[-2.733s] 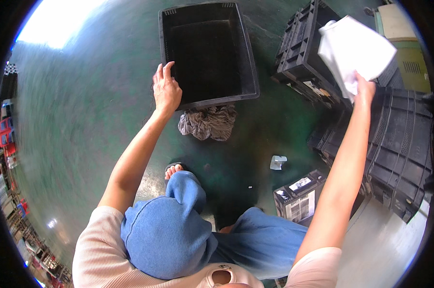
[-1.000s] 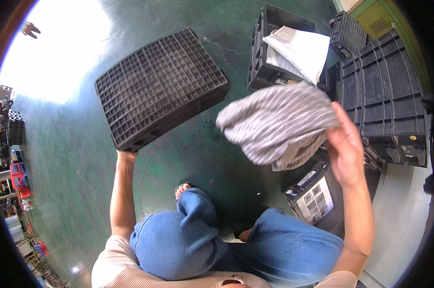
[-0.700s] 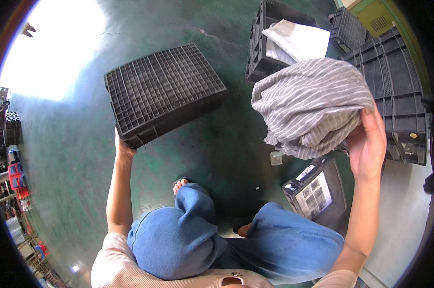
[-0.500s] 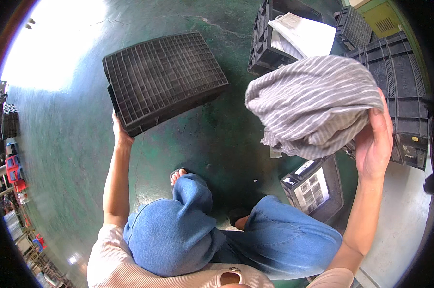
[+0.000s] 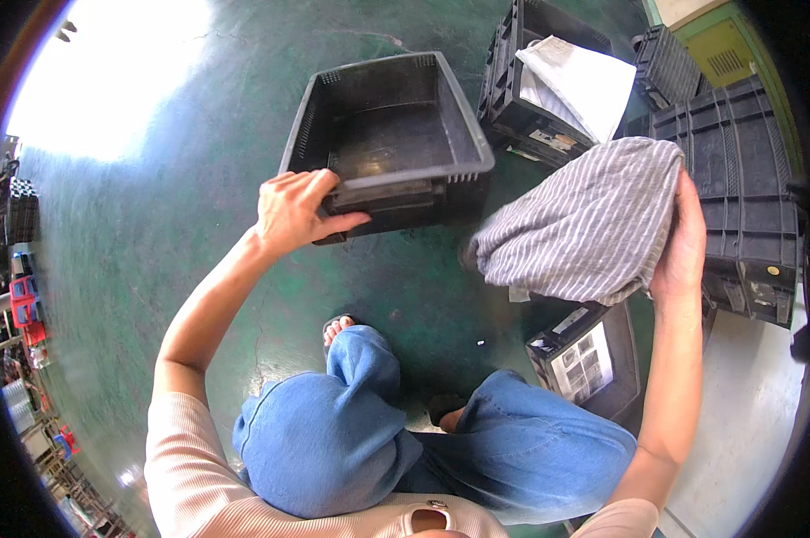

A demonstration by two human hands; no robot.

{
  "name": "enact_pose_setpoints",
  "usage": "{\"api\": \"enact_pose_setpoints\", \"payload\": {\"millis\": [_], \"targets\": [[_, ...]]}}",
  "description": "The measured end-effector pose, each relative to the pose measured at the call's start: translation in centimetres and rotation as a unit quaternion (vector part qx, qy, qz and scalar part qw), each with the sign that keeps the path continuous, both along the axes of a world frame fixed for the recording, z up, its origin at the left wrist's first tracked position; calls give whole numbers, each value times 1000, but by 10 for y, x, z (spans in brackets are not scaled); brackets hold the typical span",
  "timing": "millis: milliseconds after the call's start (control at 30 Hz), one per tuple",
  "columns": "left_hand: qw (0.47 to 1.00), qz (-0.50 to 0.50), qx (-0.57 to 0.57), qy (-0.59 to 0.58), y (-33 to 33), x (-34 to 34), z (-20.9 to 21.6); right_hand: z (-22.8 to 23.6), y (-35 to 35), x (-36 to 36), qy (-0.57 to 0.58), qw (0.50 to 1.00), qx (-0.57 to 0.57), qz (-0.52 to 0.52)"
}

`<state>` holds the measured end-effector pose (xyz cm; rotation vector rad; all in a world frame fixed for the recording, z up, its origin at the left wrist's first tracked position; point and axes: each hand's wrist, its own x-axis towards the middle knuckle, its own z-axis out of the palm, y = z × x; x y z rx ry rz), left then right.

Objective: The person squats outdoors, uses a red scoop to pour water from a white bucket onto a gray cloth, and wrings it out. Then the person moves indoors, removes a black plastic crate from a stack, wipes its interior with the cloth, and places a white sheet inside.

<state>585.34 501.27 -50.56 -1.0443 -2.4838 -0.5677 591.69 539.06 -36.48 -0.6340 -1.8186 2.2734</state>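
My left hand point(image 5: 302, 208) grips the near rim of a black plastic crate point(image 5: 396, 148), fingers over the edge and thumb along its outer side. The crate's open side faces up toward me, tilted, and only bare walls and bottom show inside. On the right, my right hand point(image 5: 683, 247) is closed on a bunched grey-and-white striped cloth point(image 5: 589, 224). Part of that hand is hidden behind the fabric. The cloth hangs between the crate and my right arm, apart from the crate.
Behind the cloth stands a black crate point(image 5: 503, 85) with a white sheet point(image 5: 580, 81) in it. Large dark crates point(image 5: 736, 170) line the right side. A small black bin point(image 5: 624, 359) with a printed sheet sits by my knee. Cluttered shelves point(image 5: 28, 359) stand far left on the green floor point(image 5: 154, 260).
The crate has turned over, from its gridded underside showing to its open side showing, and moved right. My left hand came round onto its rim. The cloth sank slightly and swung.
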Motion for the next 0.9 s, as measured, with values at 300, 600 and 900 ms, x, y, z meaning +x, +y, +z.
{"api": "enact_pose_setpoints", "payload": {"millis": [300,600,900], "targets": [[969,-125,-207,-51,-110,-3,-74,6,22,9,6,1000,26,-12],[924,317,-199,-83,-98,-54,-33,-6,26,7,-23,998,36,-52],[811,283,92,-504,106,-70,-92,-52,5,0,57,987,-2,150]]}}
